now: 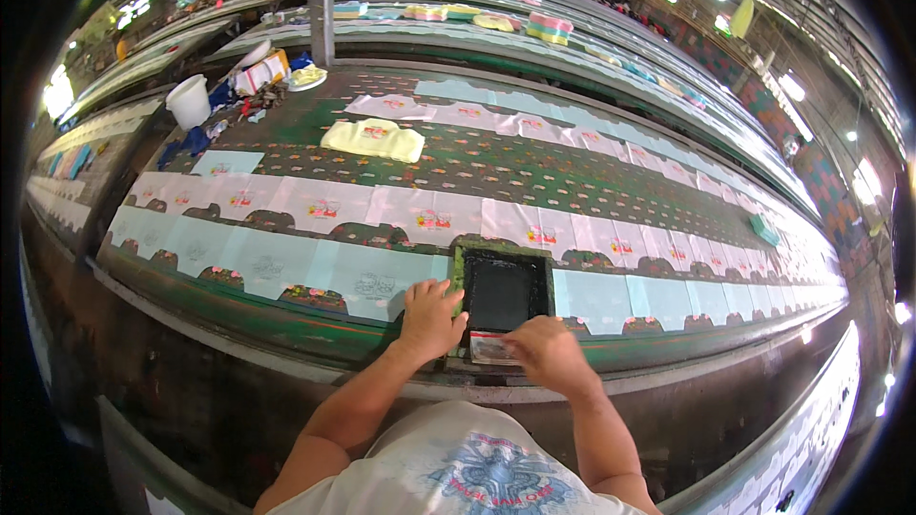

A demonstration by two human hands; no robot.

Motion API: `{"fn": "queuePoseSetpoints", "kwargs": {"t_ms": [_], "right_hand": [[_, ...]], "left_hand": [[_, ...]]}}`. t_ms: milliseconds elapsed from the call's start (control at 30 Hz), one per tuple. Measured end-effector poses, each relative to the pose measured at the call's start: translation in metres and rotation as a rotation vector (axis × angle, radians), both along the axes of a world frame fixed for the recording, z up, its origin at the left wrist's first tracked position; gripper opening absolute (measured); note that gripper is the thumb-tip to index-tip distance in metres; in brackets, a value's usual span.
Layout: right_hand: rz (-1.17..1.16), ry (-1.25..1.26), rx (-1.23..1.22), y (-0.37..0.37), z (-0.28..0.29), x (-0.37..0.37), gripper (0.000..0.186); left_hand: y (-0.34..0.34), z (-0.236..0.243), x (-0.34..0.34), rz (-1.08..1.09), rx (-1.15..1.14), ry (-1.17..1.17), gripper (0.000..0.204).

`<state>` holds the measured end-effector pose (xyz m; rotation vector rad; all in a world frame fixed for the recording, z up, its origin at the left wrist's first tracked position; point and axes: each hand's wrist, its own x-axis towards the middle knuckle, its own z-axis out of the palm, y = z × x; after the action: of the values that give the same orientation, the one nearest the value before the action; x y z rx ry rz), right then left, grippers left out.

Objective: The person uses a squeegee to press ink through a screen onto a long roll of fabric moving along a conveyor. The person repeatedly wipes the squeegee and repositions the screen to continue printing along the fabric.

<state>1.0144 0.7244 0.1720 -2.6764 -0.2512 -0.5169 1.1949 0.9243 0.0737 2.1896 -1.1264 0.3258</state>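
Note:
A green-edged printing screen (501, 288) with a dark mesh sits on the near long table among pale blue fabric pieces (277, 264), some bearing faint outline prints. My left hand (431, 322) rests at the screen's left edge, fingers apart. My right hand (549, 353) is curled over the screen's lower end, at a pale, red-edged strip (489, 346); what exactly it grips is hidden and slightly blurred. Behind the screen runs a row of white pieces (367, 210) with small red-and-yellow prints. A folded yellow cloth (372, 138) lies farther back on the table.
A white bucket (188, 100) and clutter stand at the back left, near a metal post (321, 10). A small teal block (763, 229) lies at the right. More long tables carry fabric stacks (549, 27) behind, and another runs at lower right (801, 429).

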Motion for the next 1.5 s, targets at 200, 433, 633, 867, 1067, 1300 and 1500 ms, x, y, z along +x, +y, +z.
{"fn": "queuePoseSetpoints", "kwargs": {"t_ms": [200, 433, 633, 867, 1067, 1300, 1500], "right_hand": [[-0.086, -0.387, -0.147, -0.004, 0.121, -0.007, 0.02], [-0.16, -0.891, -0.418, -0.004, 0.221, -0.008, 0.018], [-0.371, -0.894, -0.485, -0.022, 0.259, 0.034, 0.011], [-0.339, -0.938, -0.529, -0.014, 0.266, 0.059, 0.011], [-0.315, -0.875, -0.519, -0.014, 0.257, 0.073, 0.015], [-0.335, -0.782, -0.489, -0.026, 0.24, 0.059, 0.016], [-0.384, -0.703, -0.444, -0.042, 0.203, 0.045, 0.014]], "left_hand": [[0.019, 0.073, 0.041, 0.084, -0.403, -0.035, 0.018], [0.048, 0.124, 0.048, 0.103, -0.656, -0.107, 0.017], [0.064, 0.104, 0.048, 0.182, -0.678, -0.095, 0.014], [0.07, 0.097, 0.049, 0.263, -0.692, -0.075, 0.014], [0.071, 0.086, 0.048, 0.273, -0.683, -0.06, 0.014], [0.063, 0.075, 0.038, 0.212, -0.65, -0.003, 0.01], [0.03, 0.003, 0.017, 0.096, -0.51, 0.225, 0.017]]}}
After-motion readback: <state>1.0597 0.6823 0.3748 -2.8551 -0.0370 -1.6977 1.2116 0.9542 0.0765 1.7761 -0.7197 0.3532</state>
